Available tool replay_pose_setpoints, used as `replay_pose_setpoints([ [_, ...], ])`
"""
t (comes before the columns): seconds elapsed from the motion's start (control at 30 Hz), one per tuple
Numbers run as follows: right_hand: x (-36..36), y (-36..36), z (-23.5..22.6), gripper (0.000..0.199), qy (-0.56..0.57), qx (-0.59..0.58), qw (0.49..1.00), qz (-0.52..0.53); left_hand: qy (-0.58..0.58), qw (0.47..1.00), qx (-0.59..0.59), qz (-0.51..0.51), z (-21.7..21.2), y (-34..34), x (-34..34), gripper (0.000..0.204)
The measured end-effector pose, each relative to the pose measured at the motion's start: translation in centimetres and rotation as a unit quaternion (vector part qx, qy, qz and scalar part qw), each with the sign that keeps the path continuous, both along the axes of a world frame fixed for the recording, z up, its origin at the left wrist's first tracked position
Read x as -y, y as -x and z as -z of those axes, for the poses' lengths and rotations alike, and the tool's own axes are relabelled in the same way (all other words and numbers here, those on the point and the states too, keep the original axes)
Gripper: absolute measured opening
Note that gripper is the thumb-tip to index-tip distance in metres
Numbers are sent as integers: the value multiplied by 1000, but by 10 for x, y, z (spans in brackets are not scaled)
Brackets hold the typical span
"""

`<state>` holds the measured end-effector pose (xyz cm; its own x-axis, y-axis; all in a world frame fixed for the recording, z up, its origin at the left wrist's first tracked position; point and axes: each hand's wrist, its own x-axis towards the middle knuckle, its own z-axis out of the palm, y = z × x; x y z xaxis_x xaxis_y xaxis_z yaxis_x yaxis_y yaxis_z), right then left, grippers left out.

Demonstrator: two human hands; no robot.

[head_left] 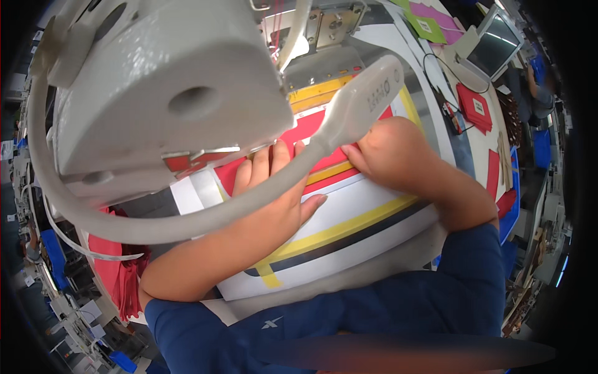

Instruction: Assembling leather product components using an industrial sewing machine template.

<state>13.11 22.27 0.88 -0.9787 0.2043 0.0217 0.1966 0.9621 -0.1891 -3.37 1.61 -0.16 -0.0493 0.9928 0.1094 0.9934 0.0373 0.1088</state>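
A red fabric piece lies on a white board with yellow tape, beneath the head of a large pale sewing machine. My left hand rests on the fabric's left part, fingers stretched out and thumb apart. Over the fabric's right part, my right hand is curled, its thumb on or close to the red cloth. A lamp head hides its other fingertips, so what they grip, if anything, cannot be seen. Yellow strips lie along the fabric's far side.
The lamp's grey flexible neck arcs across my left forearm. Red cloth pieces hang at the left. A screen, a stack of red pieces and a blue bin stand on the right. Green fabric lies at the back.
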Motion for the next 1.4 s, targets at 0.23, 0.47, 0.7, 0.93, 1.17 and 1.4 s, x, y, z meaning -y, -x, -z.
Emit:
replay_pose_setpoints([
  [0.23, 0, -2, -1, 50, 1, 5, 1000, -6, 9, 1000, 3, -5, -2, 0, 0, 82],
  [0.47, -2, -1, -1, 50, -5, 3, 1000, 0, 0, 1000, 8, 7, -2, 2, -1, 83],
  [0.7, 5, 2, -2, 51, 19, 11, 1000, 9, 34, 999, 21, -2, -13, 6, 1, 83],
  [0.93, 13, 8, 5, 52, 10, -46, 999, -22, 51, 999, 13, -7, -18, 4, 6, 78],
  [1.17, 14, 13, 10, 53, -42, -77, 993, -82, 86, 996, -10, -20, -18, 0, 3, 82],
  [1.4, 28, 30, 14, 52, -14, -51, 994, -93, 97, 995, -15, -10, -28, 17, 22, 85],
])
